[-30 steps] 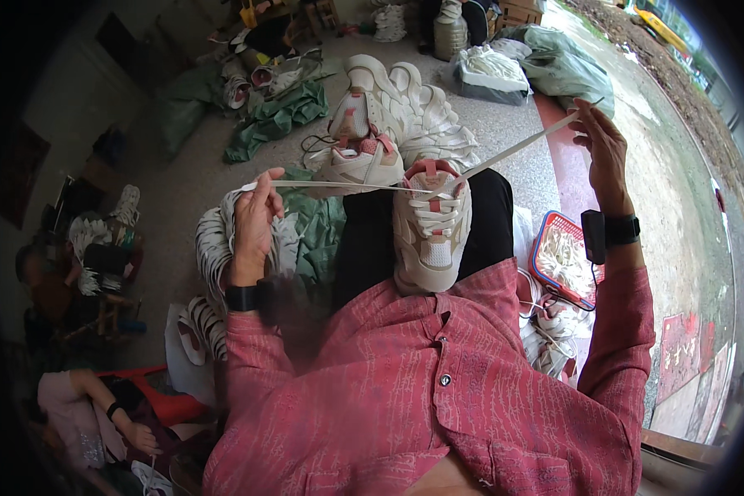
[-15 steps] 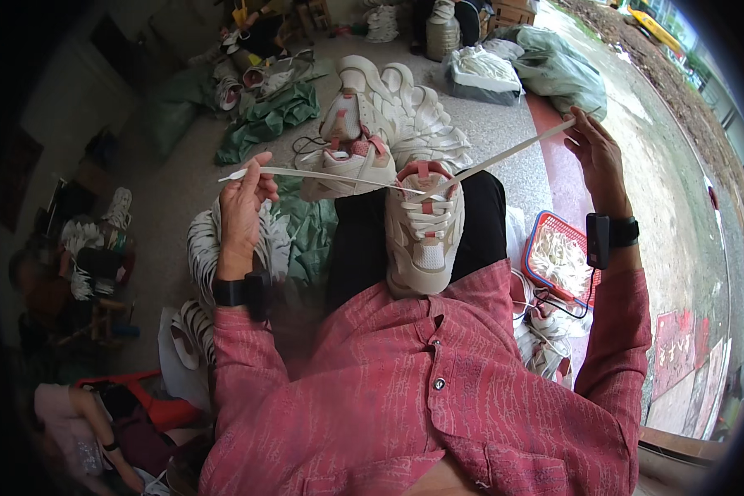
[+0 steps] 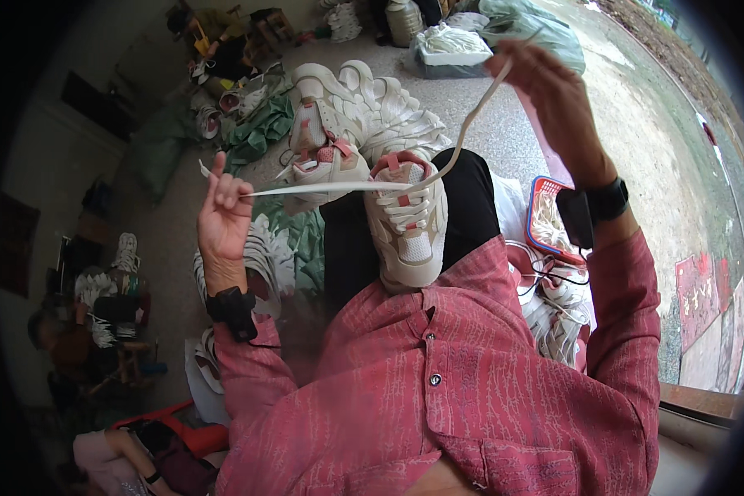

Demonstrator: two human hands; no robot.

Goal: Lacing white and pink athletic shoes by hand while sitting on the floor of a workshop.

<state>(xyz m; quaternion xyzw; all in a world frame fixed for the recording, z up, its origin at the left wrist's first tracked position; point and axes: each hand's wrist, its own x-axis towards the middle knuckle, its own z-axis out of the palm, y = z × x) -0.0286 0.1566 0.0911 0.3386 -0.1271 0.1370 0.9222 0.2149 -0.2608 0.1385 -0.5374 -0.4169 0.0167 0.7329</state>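
Note:
A white and beige sneaker [image 3: 416, 248] with pink lining rests on my lap, toe pointing toward me. Its white shoelace [image 3: 310, 189] runs out to both sides. My left hand [image 3: 226, 217] is closed on one end, which is pulled nearly straight, with the tip sticking out past the fingers. Raised to the upper right, my right hand [image 3: 554, 103] grips the other end in its fingers; that length hangs in a curve down to the shoe. The right hand is somewhat blurred. Beyond my knees stands another sneaker [image 3: 326, 165] with a pink heel tab.
Rows of white sneakers [image 3: 393, 116] lie on the floor ahead. A red and blue basket [image 3: 541, 240] of laces stands to my right, above more shoes [image 3: 558, 322]. A white tub [image 3: 450, 54] and green sacks [image 3: 537, 29] are at the back. Other people sit to the left.
My right hand has moved up and inward, and its lace has gone from taut to curved. My left hand has lowered slightly and curled round its lace end. The view has shifted.

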